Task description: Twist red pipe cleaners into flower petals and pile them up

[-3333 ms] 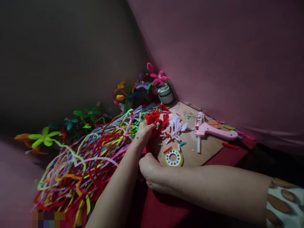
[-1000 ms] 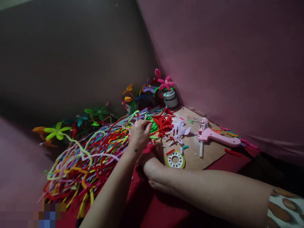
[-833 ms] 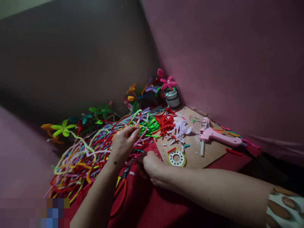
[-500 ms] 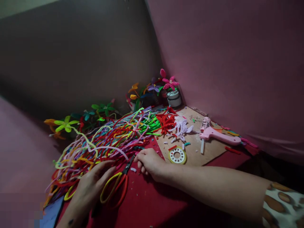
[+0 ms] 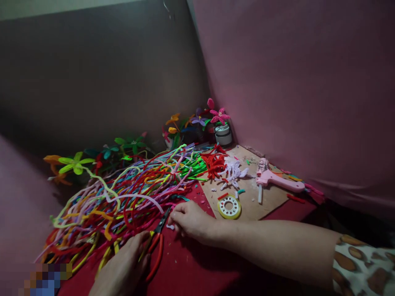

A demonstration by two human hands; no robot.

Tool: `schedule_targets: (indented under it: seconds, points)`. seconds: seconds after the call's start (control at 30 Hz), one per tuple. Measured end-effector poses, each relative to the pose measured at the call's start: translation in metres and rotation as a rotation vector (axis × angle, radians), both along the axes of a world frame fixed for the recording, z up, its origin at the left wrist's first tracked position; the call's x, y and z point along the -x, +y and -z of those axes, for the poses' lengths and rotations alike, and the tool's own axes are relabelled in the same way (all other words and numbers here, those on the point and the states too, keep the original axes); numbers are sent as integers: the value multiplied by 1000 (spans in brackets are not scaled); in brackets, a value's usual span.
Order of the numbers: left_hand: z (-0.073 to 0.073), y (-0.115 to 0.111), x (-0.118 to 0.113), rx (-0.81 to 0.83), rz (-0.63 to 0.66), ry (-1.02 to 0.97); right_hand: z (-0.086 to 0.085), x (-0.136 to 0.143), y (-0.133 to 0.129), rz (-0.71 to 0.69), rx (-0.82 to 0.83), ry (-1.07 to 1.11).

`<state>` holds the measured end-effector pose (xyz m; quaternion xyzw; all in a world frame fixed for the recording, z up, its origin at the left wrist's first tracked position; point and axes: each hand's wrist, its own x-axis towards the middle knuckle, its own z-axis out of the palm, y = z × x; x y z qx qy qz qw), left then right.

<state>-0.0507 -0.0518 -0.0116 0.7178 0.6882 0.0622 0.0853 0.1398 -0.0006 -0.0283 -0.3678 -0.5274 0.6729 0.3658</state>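
Observation:
My left hand (image 5: 128, 257) is closed around the yellow handle of the scissors (image 5: 158, 238), which lie with the blades pointing away from me, towards my right hand. The red handle is free beside my fingers. My right hand (image 5: 189, 222) is pinched just right of the blade tips, with a small pale pipe cleaner piece (image 5: 170, 226) at the fingertips; how firmly it is held cannot be made out. Next to both hands spreads a large pile of many-coloured pipe cleaners (image 5: 123, 197). A pale pink stem arches down near the scissor tips.
On a brown board (image 5: 268, 205) are a tape roll (image 5: 228, 206), a pink glue gun (image 5: 277, 181), red pieces (image 5: 214, 165) and pale lilac pieces (image 5: 233, 170). Pipe cleaner flowers (image 5: 75, 163) and a grey-white jar (image 5: 223, 135) stand behind, against the walls. Red cloth (image 5: 175, 263) covers the table.
My left hand has moved right and closed on the scissors' handle. My right fingertips have come down to the small pale piece. The view has shifted slightly.

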Motion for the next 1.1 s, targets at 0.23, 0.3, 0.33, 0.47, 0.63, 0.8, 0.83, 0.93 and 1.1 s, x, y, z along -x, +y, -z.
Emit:
schedule_targets:
  seconds: [0.23,0.3,0.33,0.47,0.63,0.8,0.83,0.93,1.1]
  points:
    - [-10,-13,-1,-30,-30,1,9,1,4,11,-143,-79]
    - [-12,-22,1,-12,-55,-5,7,-2,5,107,-115,-87]
    - [-14,-27,0,3,-65,-7,5,-4,5,176,-90,-73]
    - [-17,-40,-7,104,-44,-8,-4,-11,7,320,22,5]
    - [-17,-39,-12,99,-12,-7,-4,-11,6,285,7,26]
    - [-9,-24,-9,29,-57,145,3,-9,7,228,10,25]
    - [-8,-20,-10,31,-76,191,4,-9,8,217,-7,6]
    - [-4,-8,-15,25,-116,311,5,-8,8,190,-67,-66]
    - [-2,8,-23,-48,-204,419,5,-7,7,183,-155,-160]
